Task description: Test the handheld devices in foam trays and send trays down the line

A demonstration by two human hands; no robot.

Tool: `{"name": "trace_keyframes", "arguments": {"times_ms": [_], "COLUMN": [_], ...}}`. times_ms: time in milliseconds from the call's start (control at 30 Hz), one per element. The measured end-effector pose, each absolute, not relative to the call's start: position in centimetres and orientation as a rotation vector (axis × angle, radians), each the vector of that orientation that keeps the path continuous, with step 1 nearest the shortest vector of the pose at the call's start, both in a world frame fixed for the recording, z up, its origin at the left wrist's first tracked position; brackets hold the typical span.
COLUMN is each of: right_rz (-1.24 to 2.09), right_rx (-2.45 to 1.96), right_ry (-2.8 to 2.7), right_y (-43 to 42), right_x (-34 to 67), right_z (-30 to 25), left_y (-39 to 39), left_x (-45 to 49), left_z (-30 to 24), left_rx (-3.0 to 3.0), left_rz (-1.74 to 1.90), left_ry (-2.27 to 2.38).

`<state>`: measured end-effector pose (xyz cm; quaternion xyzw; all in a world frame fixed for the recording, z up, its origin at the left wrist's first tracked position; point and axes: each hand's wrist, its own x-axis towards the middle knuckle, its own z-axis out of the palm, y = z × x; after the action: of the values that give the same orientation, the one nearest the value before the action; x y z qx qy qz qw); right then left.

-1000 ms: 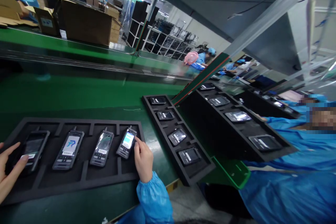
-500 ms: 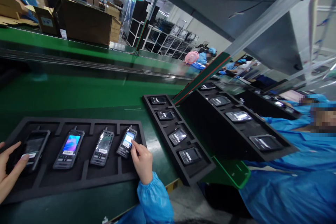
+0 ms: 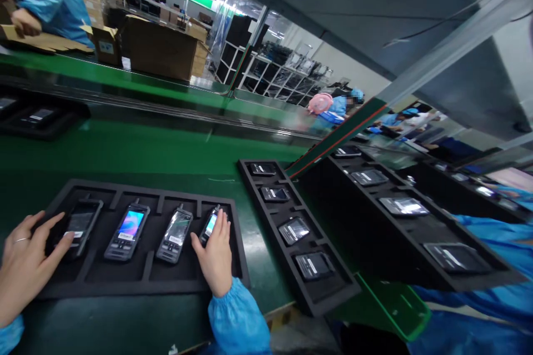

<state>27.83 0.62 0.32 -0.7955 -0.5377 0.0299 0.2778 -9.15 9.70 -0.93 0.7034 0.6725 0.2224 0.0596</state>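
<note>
A black foam tray (image 3: 120, 287) lies before me with several keypad phones in its slots, each with a stub antenna. Over the left edge of the leftmost phone (image 3: 83, 224) my left hand (image 3: 35, 258) is spread, its thumb against the lower screen by a white label. Beside it, a phone (image 3: 128, 230) shows a lit blue and purple screen. The third phone (image 3: 175, 233) has a dark, glossy screen. My right hand (image 3: 216, 249) lies over the rightmost phone (image 3: 210, 224), fingers stretched and thumb apart, hiding its lower part; its visible screen glows.
A narrower foam tray (image 3: 308, 302) of phones stands to the right, with another phone tray (image 3: 410, 233) on a tall black stack beyond. A green post (image 3: 337, 136) slants between them. Across the green belt (image 3: 166, 147), a co-worker (image 3: 54, 0) handles cardboard by a carton (image 3: 160, 47).
My right hand has gone from a pointing finger on the rightmost phone's screen to lying flatter over that phone. More of my left hand shows. The view has shifted, bringing another tray in at left.
</note>
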Motion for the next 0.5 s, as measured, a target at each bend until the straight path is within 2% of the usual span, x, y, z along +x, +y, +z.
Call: {"name": "trace_keyframes", "arguments": {"times_ms": [367, 500], "right_rz": [0.059, -0.053], "right_rx": [-2.079, -2.051], "right_ry": [-1.551, -1.575], "right_y": [-0.5, -2.2], "right_x": [31.0, 31.0], "right_z": [0.0, -0.1], "left_y": [9.0, 9.0], "left_x": [-8.0, -7.4], "left_z": [1.1, 2.1], "left_rx": [1.862, 1.780], "left_rz": [0.782, 0.812], "left_ry": [2.064, 2.050]}}
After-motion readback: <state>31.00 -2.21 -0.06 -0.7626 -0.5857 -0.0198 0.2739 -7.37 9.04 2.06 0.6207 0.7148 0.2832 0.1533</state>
